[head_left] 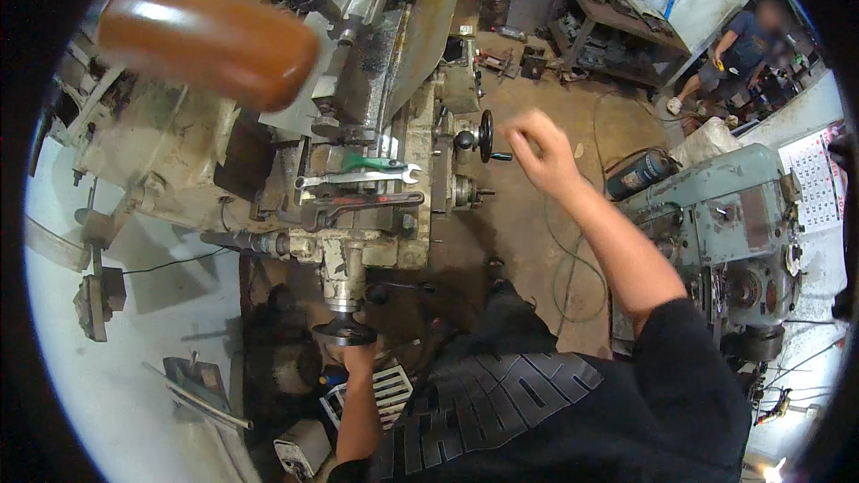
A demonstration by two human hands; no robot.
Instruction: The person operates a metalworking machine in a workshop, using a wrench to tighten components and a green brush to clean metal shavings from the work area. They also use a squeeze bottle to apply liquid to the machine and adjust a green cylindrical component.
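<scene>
At the near end of the machine my left hand [360, 356] is up against the black handwheel [344, 333] and appears closed on it; the rim hides most of its fingers. My right hand [541, 150] is raised over the floor, a little blurred, its fingers curled with nothing visible in them. Just left of it, apart from it, stands a second black handwheel [486, 136] with a crank handle. On the machine table lie a silver open-ended spanner [367, 176] and a dark reddish pipe wrench [358, 201], side by side. A green cloth or tool [367, 162] lies partly behind the spanner.
A large brown rounded handle [206, 40] hangs close at upper left, covering part of the machine. A grey-green machine [729, 206] stands at right. Hoses [573, 282] lie on the floor. Beyond are a workbench [617, 27] and a crouching person [747, 40]. A white slatted crate [389, 391] sits below.
</scene>
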